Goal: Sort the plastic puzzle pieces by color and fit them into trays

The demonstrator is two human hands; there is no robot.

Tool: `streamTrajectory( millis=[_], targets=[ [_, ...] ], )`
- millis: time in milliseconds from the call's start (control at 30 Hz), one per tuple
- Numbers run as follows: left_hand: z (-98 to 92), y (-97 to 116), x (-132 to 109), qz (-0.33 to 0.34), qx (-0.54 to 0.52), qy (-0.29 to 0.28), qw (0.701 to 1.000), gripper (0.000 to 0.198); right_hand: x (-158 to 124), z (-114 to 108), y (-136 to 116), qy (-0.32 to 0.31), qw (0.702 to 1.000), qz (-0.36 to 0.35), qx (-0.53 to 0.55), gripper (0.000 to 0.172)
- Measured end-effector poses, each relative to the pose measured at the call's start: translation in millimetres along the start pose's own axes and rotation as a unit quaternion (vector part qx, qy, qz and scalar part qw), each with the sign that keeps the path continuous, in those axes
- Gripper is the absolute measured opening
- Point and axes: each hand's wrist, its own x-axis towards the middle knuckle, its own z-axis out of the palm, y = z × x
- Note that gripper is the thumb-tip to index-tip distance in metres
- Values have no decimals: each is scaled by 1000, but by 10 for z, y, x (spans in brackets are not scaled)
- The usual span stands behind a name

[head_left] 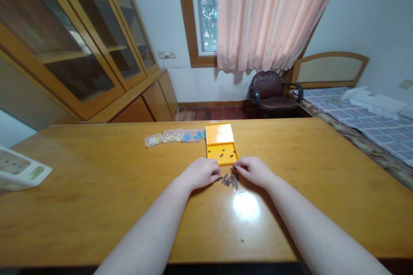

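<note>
My left hand (204, 172) rests at the front left of an open yellow box (223, 164), thumb and finger pinched on a small dark piece. Across from it, my right hand (254, 170) is closed in a pinch by the box's front right corner, with a small dark piece at its fingertips. Between both hands a loose pile of small dark brown pieces (229, 181) lies on the table. Several similar pieces are scattered inside the box's near half, while its lid (219, 134) lies folded back. The exact kind of the pieces is too small to tell.
Left of the box stand small clear containers with blue pieces (192, 136), cream pieces (173, 136) and a few yellowish ones (153, 140). A white package (22, 169) lies at the wooden table's (97, 206) left edge. Beyond are a chair (272, 90) and a bed (371, 111).
</note>
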Motion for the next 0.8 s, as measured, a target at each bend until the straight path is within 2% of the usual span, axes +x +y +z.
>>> streamTrajectory(
  millis=[100,267,367,467,533,600,733,800],
  targets=[
    [-11,7,0,2,3,2,1000,11,-2,12,-1,-30,999,-16,6,22],
    [-21,8,1,-2,11,18,1000,12,6,25,12,-35,999,-18,10,23],
    [-9,-30,7,-21,15,58,998,12,15,17,7,-28,1000,-9,7,24],
    [1,-86,14,-77,23,122,989,14,22,15,7,-20,1000,-2,10,25],
    [-3,-108,13,-106,24,144,984,16,21,18,8,-21,1000,-2,16,24],
    [-15,-101,8,-95,20,130,987,15,15,23,5,-25,999,-4,20,24],
    [-20,-25,1,-2,3,40,999,9,-3,32,-15,-39,999,-12,20,23],
    [-2,7,7,12,3,11,1000,9,-7,34,-18,-42,999,-15,16,24]
  ],
)
